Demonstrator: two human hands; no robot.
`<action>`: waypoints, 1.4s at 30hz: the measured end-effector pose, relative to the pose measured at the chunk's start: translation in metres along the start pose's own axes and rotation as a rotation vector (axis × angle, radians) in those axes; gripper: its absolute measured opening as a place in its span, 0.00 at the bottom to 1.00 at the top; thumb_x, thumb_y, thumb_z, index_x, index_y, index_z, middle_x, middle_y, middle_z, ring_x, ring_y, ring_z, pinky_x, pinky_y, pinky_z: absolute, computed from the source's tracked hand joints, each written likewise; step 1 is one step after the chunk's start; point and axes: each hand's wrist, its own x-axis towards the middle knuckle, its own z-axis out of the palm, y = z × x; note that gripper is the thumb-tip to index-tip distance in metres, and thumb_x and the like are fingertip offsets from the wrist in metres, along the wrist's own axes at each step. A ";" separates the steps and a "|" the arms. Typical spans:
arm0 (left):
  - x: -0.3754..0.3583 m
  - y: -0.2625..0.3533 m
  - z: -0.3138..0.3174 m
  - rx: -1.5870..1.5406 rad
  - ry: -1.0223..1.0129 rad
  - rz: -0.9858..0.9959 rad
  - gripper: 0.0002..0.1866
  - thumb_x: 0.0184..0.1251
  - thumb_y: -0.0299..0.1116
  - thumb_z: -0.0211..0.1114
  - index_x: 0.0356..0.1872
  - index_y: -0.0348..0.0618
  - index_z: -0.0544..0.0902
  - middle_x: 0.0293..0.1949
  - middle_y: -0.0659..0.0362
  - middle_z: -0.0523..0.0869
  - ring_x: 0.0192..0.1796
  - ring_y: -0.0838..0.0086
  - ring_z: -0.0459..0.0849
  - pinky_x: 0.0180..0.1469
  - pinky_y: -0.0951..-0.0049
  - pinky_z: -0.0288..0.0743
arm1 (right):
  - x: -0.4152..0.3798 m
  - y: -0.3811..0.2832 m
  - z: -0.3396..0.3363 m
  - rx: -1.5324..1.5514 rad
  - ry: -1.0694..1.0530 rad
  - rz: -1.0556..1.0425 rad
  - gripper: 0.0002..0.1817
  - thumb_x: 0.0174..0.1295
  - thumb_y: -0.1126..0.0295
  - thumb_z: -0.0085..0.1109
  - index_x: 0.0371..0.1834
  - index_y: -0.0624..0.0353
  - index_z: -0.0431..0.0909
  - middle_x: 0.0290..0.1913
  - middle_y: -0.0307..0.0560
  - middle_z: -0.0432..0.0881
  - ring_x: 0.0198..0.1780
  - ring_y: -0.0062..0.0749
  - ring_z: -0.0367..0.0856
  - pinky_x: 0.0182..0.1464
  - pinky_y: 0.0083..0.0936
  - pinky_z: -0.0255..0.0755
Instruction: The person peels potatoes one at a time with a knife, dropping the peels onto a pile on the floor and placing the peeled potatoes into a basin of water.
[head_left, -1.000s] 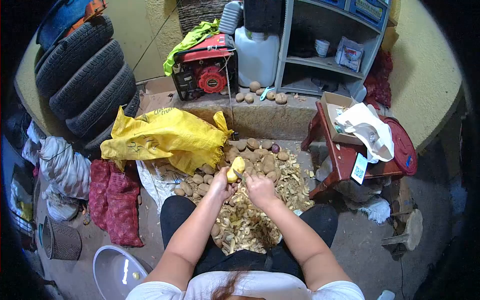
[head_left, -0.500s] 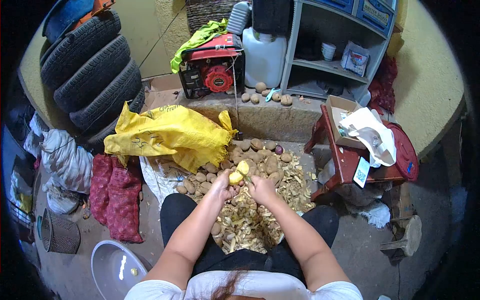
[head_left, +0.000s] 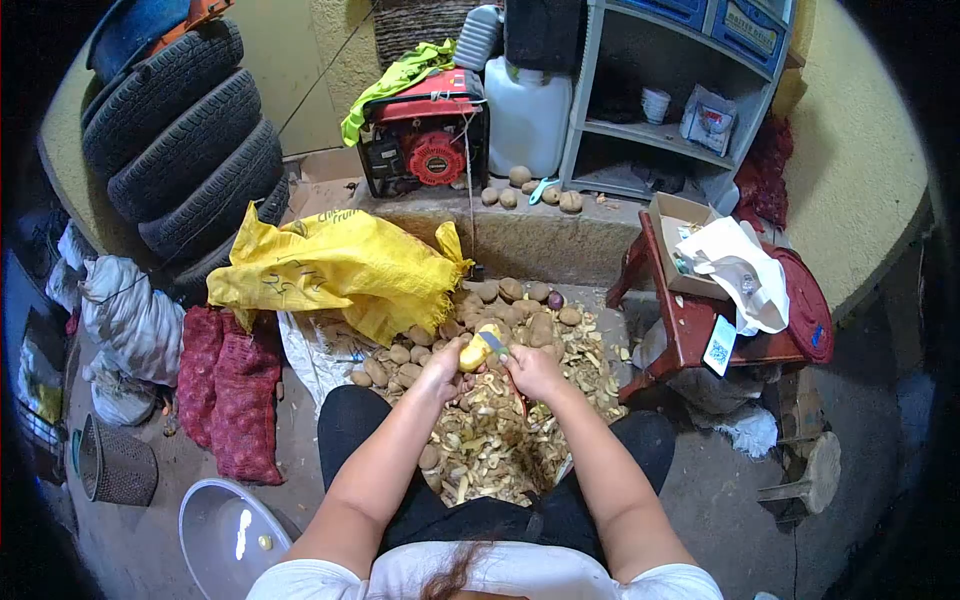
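Observation:
My left hand (head_left: 441, 366) is wrapped round a potato (head_left: 482, 348), whose pale yellow, peeled flesh shows above the fingers. My right hand (head_left: 534, 371) grips a small knife (head_left: 493, 342); its greyish blade lies against the potato, and most of the handle is hidden in my fingers. Both hands are between my knees, over a heap of peelings (head_left: 490, 440). Just beyond them lies a pile of unpeeled potatoes (head_left: 520, 318), with a reddish onion (head_left: 555, 300) at its far side.
A yellow sack (head_left: 330, 270) covers the pile's left side. Red net bags (head_left: 245, 400) and a grey basin (head_left: 205, 540) holding one pale piece stand left. On the right is a red stool (head_left: 690, 345) with a box and phone. Potatoes and a turquoise peeler (head_left: 541, 190) lie on the ledge.
The knife blade has turned, showing its flat side against the potato. My right hand has shifted slightly right and down, and a strip of peel now hangs below it.

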 end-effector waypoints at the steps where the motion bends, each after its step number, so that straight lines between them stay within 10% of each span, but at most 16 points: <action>1: 0.003 -0.002 -0.002 -0.008 -0.003 0.025 0.18 0.64 0.44 0.41 0.42 0.40 0.71 0.24 0.54 0.78 0.19 0.72 0.76 0.15 0.78 0.71 | -0.002 -0.004 -0.003 -0.088 -0.012 0.025 0.15 0.61 0.58 0.44 0.37 0.60 0.72 0.32 0.56 0.77 0.37 0.48 0.76 0.40 0.37 0.68; 17: -0.012 0.004 0.013 -0.039 0.026 0.073 0.16 0.65 0.44 0.39 0.42 0.45 0.70 0.21 0.58 0.77 0.14 0.77 0.69 0.13 0.80 0.65 | 0.005 0.004 0.021 -0.052 0.077 -0.029 0.15 0.60 0.58 0.46 0.36 0.59 0.74 0.30 0.57 0.77 0.34 0.46 0.77 0.38 0.36 0.69; 27: 0.002 -0.004 0.003 0.042 0.092 0.131 0.14 0.65 0.42 0.40 0.43 0.49 0.70 0.22 0.60 0.75 0.14 0.78 0.66 0.14 0.79 0.65 | 0.014 0.038 0.021 1.341 -0.349 0.171 0.12 0.62 0.61 0.46 0.38 0.59 0.72 0.25 0.37 0.73 0.23 0.23 0.73 0.24 0.18 0.69; 29: -0.001 -0.002 0.001 0.119 0.138 0.207 0.13 0.65 0.42 0.41 0.44 0.50 0.69 0.27 0.59 0.76 0.18 0.77 0.69 0.15 0.77 0.66 | 0.013 0.038 0.011 1.313 -0.219 0.158 0.12 0.63 0.63 0.42 0.33 0.60 0.72 0.25 0.39 0.75 0.23 0.26 0.74 0.25 0.22 0.70; 30: -0.003 0.000 -0.001 0.170 0.162 0.229 0.15 0.62 0.38 0.48 0.49 0.47 0.68 0.36 0.56 0.76 0.28 0.74 0.74 0.24 0.74 0.73 | 0.016 0.031 0.013 0.582 0.136 -0.098 0.15 0.62 0.61 0.43 0.31 0.63 0.74 0.27 0.48 0.78 0.25 0.36 0.77 0.29 0.29 0.72; 31: 0.001 -0.002 -0.006 0.164 0.162 0.231 0.15 0.62 0.38 0.48 0.49 0.47 0.68 0.36 0.56 0.76 0.28 0.74 0.74 0.24 0.74 0.73 | 0.012 0.030 0.007 0.578 0.133 -0.100 0.15 0.62 0.61 0.43 0.31 0.63 0.74 0.27 0.48 0.78 0.25 0.36 0.77 0.29 0.29 0.72; 33: 0.009 -0.003 -0.017 0.373 0.215 0.446 0.22 0.55 0.30 0.57 0.53 0.41 0.65 0.44 0.55 0.75 0.40 0.71 0.75 0.38 0.74 0.73 | -0.001 0.027 -0.007 -0.370 0.193 0.155 0.17 0.58 0.60 0.47 0.32 0.66 0.75 0.30 0.58 0.79 0.32 0.47 0.78 0.36 0.37 0.72; 39: -0.037 0.016 -0.025 0.536 0.242 0.691 0.28 0.42 0.21 0.64 0.50 0.35 0.69 0.48 0.52 0.74 0.50 0.69 0.73 0.51 0.76 0.67 | -0.003 0.028 0.002 -0.259 -0.001 0.169 0.19 0.58 0.55 0.45 0.33 0.61 0.76 0.34 0.59 0.78 0.38 0.50 0.77 0.42 0.41 0.69; 42: -0.088 0.028 -0.032 1.144 0.681 0.943 0.26 0.39 0.23 0.66 0.46 0.39 0.72 0.47 0.50 0.73 0.51 0.61 0.70 0.54 0.68 0.63 | -0.007 0.019 0.001 -0.357 -0.108 0.225 0.19 0.58 0.55 0.46 0.35 0.61 0.76 0.38 0.59 0.77 0.40 0.51 0.76 0.43 0.40 0.69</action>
